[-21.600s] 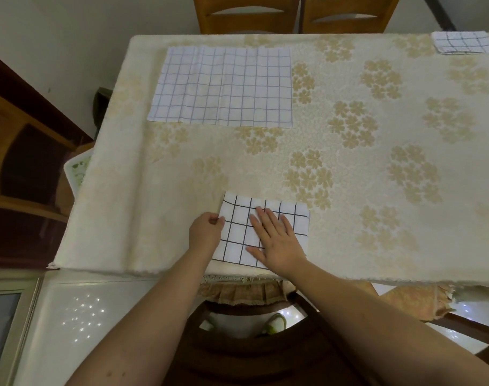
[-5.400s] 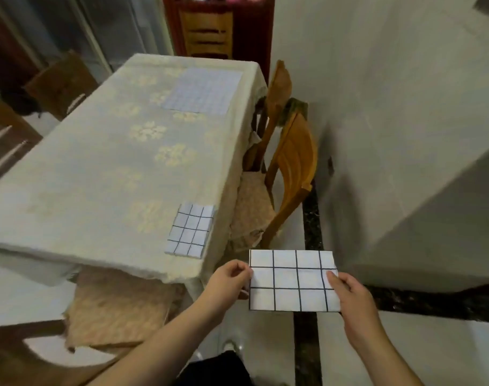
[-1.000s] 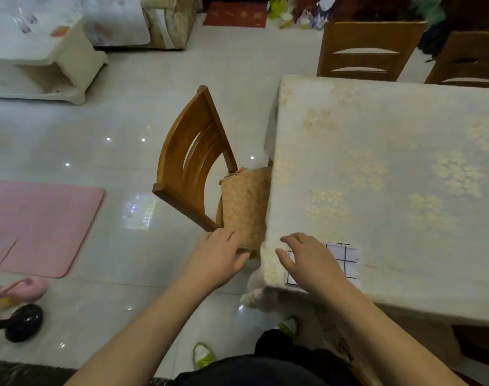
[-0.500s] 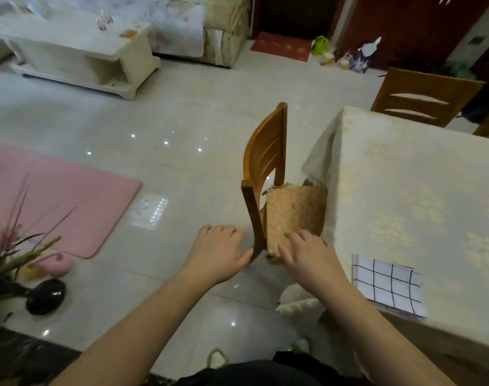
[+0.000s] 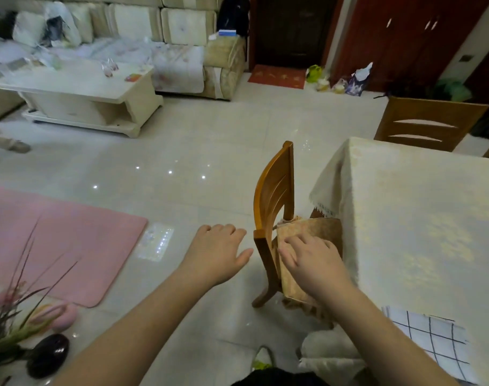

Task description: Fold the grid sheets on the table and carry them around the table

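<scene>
A folded white sheet with a black grid [image 5: 432,344] lies flat on the near corner of the table [image 5: 421,218], which wears a cream flowered cloth. Both hands hover in the air over the floor, away from the sheet and holding nothing. My left hand [image 5: 215,252] is palm down with relaxed fingers, left of a wooden chair [image 5: 274,201]. My right hand [image 5: 313,263] is also palm down with loose fingers, in front of the chair's cushioned seat.
The chair is tucked against the table's left side, with another chair [image 5: 430,123] at the far end. A pink mat [image 5: 62,240] lies on the tiled floor to the left. A white coffee table [image 5: 79,96] and a sofa [image 5: 168,43] stand further back.
My right hand has let go of the grid sheet and lifted off the table corner. The view has swung left and up, so the sheet now sits at the lower right.
</scene>
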`<state>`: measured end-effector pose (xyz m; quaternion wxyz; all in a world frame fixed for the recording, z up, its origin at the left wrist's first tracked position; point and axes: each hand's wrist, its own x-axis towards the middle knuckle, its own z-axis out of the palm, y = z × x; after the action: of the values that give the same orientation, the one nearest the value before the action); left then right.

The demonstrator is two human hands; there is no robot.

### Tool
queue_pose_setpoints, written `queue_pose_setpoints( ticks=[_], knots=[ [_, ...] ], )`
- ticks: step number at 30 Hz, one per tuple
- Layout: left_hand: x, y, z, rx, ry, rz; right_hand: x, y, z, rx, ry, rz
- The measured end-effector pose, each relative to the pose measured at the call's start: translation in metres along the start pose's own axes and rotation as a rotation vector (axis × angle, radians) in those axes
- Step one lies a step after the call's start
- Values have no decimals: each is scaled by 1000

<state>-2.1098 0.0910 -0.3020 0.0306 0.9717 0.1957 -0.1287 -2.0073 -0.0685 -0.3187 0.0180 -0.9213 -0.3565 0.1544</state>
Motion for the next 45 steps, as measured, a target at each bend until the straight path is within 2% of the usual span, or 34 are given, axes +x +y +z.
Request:
queue_pose_setpoints(
  ticks=[7, 15, 22, 30, 37, 45],
  knots=[
    [61, -22, -30, -26, -21, -7, 73, -6, -32, 56, 18, -58],
    [130, -66, -37, -69, -6, 57, 146, -21, -42, 77, 40, -19],
    [197, -167, -28, -75, 25, 143, 233, -87, -43, 50, 29, 38],
    [255, -286, -49, 39, 57, 202, 318, -174, -54, -42, 49, 52],
    [331, -300, -56, -23, 92, 273, 368, -163, -62, -8, 51, 157],
    [454, -273, -71, 65, -10, 419, 449, -110, -71, 56, 57, 287]
  ],
)
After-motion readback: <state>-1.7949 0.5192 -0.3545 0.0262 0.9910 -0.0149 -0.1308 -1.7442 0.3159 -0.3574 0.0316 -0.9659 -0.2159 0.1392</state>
